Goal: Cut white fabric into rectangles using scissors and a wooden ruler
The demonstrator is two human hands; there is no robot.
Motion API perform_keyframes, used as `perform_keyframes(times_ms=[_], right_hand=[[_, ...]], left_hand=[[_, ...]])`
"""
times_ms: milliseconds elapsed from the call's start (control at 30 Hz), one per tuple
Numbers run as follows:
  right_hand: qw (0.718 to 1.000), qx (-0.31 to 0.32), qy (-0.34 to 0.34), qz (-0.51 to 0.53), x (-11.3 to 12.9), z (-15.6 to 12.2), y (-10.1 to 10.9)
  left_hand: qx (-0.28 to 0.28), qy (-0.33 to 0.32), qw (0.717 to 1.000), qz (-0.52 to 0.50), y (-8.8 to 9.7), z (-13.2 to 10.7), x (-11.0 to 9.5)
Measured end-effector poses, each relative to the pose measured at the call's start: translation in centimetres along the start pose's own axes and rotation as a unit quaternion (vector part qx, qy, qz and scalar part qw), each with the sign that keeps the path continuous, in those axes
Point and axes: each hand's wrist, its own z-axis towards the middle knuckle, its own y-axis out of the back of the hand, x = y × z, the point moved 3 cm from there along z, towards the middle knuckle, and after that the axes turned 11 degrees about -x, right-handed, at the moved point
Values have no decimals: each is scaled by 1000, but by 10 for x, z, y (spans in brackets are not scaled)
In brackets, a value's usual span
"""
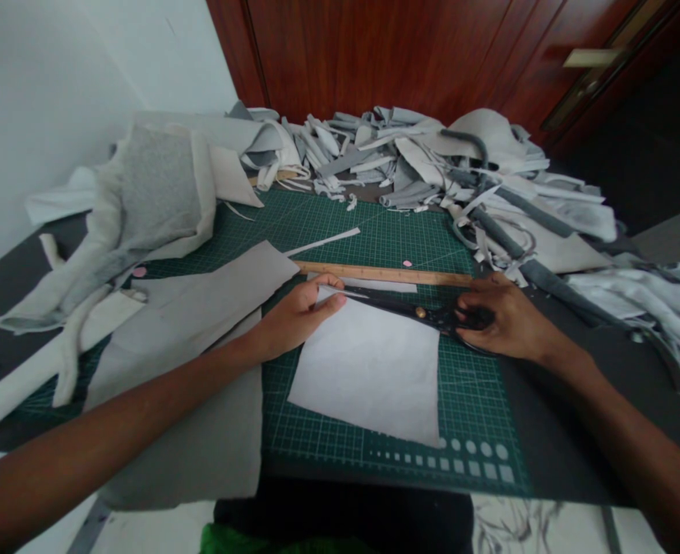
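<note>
A pair of black scissors (401, 305) is in my right hand (498, 319), fingers wrapped through the handles. Its blades point left along the far edge of a whitish, roughly square piece of material (368, 369). My left hand (308, 308) pinches that piece at its far left corner, close to the blade tips. Just beyond the scissors lies a wooden ruler (383, 273), with a thin pale strip (395, 285) beside it. Under all this is a green cutting mat (478, 419) with a printed grid.
Larger grey sheets (201, 446) lie to the left, partly under my left forearm. A rolled pale hide-like piece (161, 185) sits at the far left. Piles of scraps (368, 146) line the back and the right. A wooden door (398, 54) stands behind the table.
</note>
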Motion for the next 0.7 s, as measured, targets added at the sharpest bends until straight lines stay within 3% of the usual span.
perform_keyframes(times_ms=[533,700], right_hand=[[999,35,-3,4,-2,3,2],[1000,20,13,9,-3,1,2]], left_hand=[[11,9,1000,-11,0,0,-1],[7,4,1000,1,0,1,2]])
